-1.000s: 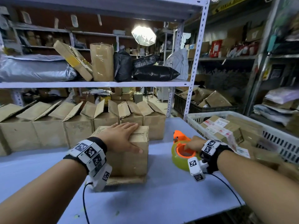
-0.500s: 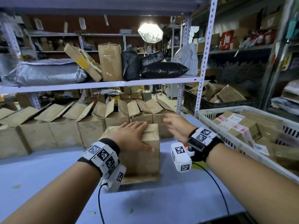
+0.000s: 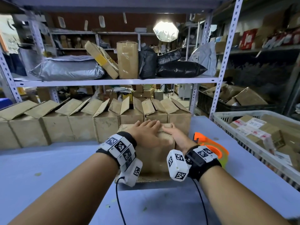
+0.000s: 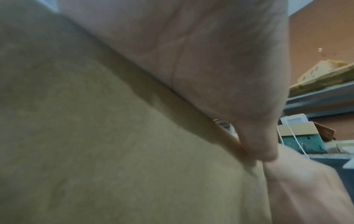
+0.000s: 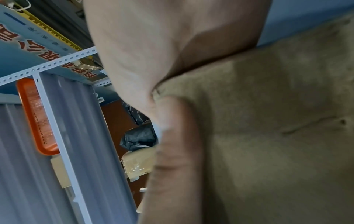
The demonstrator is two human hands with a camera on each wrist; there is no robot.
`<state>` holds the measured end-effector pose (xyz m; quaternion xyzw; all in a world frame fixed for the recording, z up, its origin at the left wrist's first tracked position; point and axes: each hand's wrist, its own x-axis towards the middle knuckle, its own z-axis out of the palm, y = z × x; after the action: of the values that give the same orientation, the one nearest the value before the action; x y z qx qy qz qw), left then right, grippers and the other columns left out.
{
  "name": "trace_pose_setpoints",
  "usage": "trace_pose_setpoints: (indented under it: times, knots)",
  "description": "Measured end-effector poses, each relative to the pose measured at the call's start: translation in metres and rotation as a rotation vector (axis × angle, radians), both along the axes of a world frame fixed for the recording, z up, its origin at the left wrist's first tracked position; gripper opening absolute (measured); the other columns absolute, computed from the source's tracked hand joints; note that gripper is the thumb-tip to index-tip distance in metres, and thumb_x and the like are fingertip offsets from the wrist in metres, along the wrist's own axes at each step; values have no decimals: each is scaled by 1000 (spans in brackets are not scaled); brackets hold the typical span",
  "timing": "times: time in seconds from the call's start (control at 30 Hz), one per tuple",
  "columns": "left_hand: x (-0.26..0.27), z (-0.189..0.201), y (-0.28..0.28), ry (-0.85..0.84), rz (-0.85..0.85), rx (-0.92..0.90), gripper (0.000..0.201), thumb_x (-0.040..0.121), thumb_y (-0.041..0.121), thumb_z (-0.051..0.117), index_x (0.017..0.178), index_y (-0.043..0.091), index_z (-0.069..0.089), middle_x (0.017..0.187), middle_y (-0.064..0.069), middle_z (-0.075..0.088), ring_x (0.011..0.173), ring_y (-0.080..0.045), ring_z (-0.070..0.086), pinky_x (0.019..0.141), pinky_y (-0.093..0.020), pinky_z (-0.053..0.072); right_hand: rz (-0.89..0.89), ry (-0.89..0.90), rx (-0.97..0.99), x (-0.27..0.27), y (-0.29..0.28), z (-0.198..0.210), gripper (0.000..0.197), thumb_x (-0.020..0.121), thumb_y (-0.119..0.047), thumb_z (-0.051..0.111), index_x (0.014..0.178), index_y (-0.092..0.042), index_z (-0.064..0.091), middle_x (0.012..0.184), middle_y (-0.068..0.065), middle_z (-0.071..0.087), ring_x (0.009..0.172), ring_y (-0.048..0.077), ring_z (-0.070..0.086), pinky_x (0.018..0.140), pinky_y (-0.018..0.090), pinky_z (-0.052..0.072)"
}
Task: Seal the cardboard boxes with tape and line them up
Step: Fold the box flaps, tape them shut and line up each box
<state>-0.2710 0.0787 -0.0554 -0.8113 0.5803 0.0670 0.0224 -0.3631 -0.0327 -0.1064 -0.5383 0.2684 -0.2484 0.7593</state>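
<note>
A stockroom crowded with grey perforated-steel shelving (image 3: 113, 82). The shelf board above the blue bench (image 3: 48, 168) carries a silver mailer bag (image 3: 68, 69), taped parcels and black poly bags (image 3: 178, 69). A bright octagonal studio lamp (image 3: 165, 31) glows before the red-brown back wall (image 3: 146, 20). To the right stands a white plastic crate (image 3: 227, 114) beneath more loaded shelves.

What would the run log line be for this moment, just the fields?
left hand: flat on box top | right hand: on box's right side | tape dispenser: on table, untouched | stage: flaps held shut
</note>
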Motion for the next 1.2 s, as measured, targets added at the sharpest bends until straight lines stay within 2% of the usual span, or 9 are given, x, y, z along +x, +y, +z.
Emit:
trace_pose_setpoints:
  times: [0.13, 0.27, 0.47, 0.6, 0.8, 0.87, 0.93, 1.1, 1.2]
  knots:
    - [2, 13, -2, 115, 51, 68, 81, 98, 72, 14, 162, 24, -1, 169, 9, -7, 154, -11, -11, 124, -45, -10, -10, 32, -56, -2, -1, -1, 75, 99, -12, 52, 158, -27, 9, 137, 27, 52, 119, 39, 57, 92, 44, 49]
    - [6, 19, -11, 100, 60, 138, 83, 95, 77, 19, 162, 32, -1, 169, 8, -6, 155, -18, -9, 124, -48, -8, -22, 50, -79, -6, 3, 2, 73, 97, -13, 55, 156, -29, 14, 123, 21, 59, 87, 26, 64, 60, 31, 51]
    - [45, 5, 8, 76, 232, -21, 84, 87, 86, 22, 158, 41, 17, 168, 1, 15, 155, -25, 11, 124, -49, 4, 8, 31, -61, -8, 2, 1, 38, 98, -12, 57, 133, -16, 44, 97, 14, 66, 66, 21, 71, 50, 30, 54]
    - [57, -1, 24, 167, 270, -173, 72, 95, 73, 36, 154, 31, 35, 160, -6, 37, 145, -28, 34, 115, -40, 26, 12, 64, -92, -7, 2, 2, 58, 99, -18, 57, 151, -17, 30, 132, 18, 58, 107, 35, 63, 77, 42, 56]
    - [68, -21, 61, 1058, 400, -645, 56, 97, 28, 66, 149, 28, 46, 140, -2, 56, 93, -12, 71, 69, -24, 58, -105, 39, -104, -15, 17, 3, 28, 98, -19, 61, 123, -7, 62, 94, 11, 74, 75, 22, 72, 59, 32, 58]
    - [68, -29, 63, 1100, 424, -721, 58, 98, 27, 64, 151, 28, 41, 137, -3, 55, 89, -12, 72, 62, -24, 57, -132, 95, -212, -19, 21, 3, 26, 98, -23, 62, 116, -4, 66, 99, 12, 75, 89, 25, 73, 77, 39, 61]
    - [68, -32, 62, 1090, 437, -745, 65, 98, 32, 64, 155, 31, 33, 142, -3, 51, 97, -17, 70, 71, -31, 60, -143, 180, -339, -21, 25, 6, 29, 99, -29, 59, 112, -5, 67, 108, 14, 73, 103, 30, 69, 95, 48, 55]
    - [61, -29, 66, 691, 452, -620, 90, 88, 63, 63, 159, 33, 16, 146, 3, 45, 118, -20, 58, 100, -33, 45, -133, 367, -580, -24, 29, 12, 36, 102, -37, 48, 109, -6, 66, 109, 14, 71, 103, 30, 66, 98, 47, 51]
    - [59, -30, 70, 786, 423, -683, 71, 100, 50, 53, 159, 33, 19, 156, -4, 40, 122, -20, 56, 104, -36, 46, -93, 365, -586, -26, 26, 12, 37, 105, -34, 43, 114, -6, 65, 112, 14, 70, 107, 30, 65, 102, 48, 48]
